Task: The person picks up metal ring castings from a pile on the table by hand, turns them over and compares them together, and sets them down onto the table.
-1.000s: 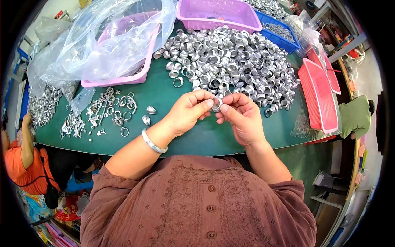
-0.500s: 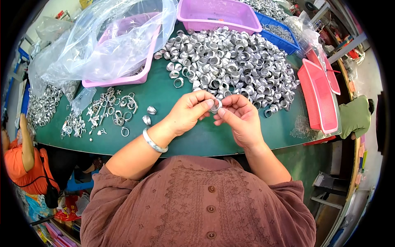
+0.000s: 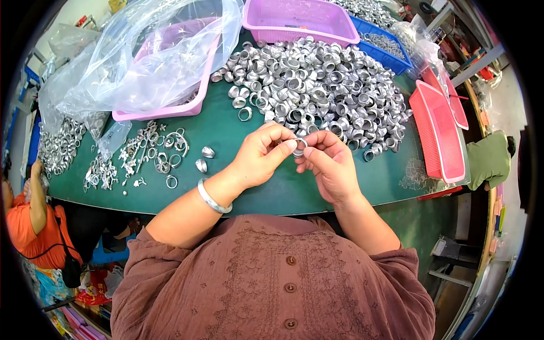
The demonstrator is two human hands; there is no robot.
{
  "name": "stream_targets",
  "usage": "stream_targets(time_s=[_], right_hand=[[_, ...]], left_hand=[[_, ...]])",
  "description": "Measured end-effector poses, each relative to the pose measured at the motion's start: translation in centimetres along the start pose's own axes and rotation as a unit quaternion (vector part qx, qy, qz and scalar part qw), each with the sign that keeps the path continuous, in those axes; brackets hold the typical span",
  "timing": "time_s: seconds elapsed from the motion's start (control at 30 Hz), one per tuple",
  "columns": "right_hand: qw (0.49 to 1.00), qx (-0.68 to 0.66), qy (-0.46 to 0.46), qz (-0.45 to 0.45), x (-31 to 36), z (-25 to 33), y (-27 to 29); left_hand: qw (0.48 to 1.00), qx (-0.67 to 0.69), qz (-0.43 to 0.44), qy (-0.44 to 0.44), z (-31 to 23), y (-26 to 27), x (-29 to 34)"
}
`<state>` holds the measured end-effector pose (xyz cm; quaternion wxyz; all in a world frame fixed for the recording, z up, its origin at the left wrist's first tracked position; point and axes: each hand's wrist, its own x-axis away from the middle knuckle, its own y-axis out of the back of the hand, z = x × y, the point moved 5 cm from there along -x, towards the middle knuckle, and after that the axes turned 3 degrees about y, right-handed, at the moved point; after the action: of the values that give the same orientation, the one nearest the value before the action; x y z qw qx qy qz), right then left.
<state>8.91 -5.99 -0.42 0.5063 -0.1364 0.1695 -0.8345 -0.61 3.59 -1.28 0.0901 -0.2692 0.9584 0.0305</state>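
A silver-coloured ring (image 3: 300,148) is pinched between my two hands above the near part of the green table. My left hand (image 3: 262,157) grips its left side with thumb and forefinger. On the other side, my right hand (image 3: 330,165) holds it with thumb and fingers. A pale bangle circles my left wrist. Just beyond my hands spreads a large heap of silver rings (image 3: 317,85). Two single rings (image 3: 204,158) lie on the table left of my left forearm.
Small silver jewellery pieces (image 3: 150,150) lie on the table's left. A pink basket (image 3: 198,105) under clear plastic stands behind them. At the back are a purple basket (image 3: 303,34) and a blue tray (image 3: 403,67); red baskets (image 3: 436,133) stand right. Two other people sit at either side.
The ring has turned between my fingers, so its round opening now shows more fully. Both hands stay in nearly the same place.
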Motion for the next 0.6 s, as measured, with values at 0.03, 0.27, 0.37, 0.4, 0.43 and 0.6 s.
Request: stream_targets(time_s=[0.03, 0.27, 0.37, 0.4, 0.43, 0.6], right_hand=[[1.000, -0.002, 0.001, -0.002, -0.01, -0.02, 0.03], [1.000, -0.025, -0.009, -0.002, -0.02, -0.12, -0.02], [0.999, -0.034, -0.020, -0.006, -0.11, -0.28, 0.19], [0.999, -0.048, -0.024, 0.003, -0.17, -0.45, 0.29], [0.998, -0.062, -0.028, 0.012, -0.22, -0.53, 0.36], [0.994, -0.098, -0.039, 0.031, -0.28, -0.42, 0.17]], left_hand=[[1.000, 0.000, 0.000, 0.000, -0.02, 0.03, -0.02], [0.999, -0.021, -0.028, -0.021, -0.31, 0.16, 0.12], [0.999, -0.038, -0.029, -0.023, -0.69, 0.13, 0.16], [0.999, -0.043, -0.027, -0.018, -0.72, 0.10, 0.17], [0.999, -0.042, -0.027, -0.018, -0.65, 0.06, 0.14], [0.999, 0.007, -0.041, -0.011, -0.34, 0.17, 0.22]])
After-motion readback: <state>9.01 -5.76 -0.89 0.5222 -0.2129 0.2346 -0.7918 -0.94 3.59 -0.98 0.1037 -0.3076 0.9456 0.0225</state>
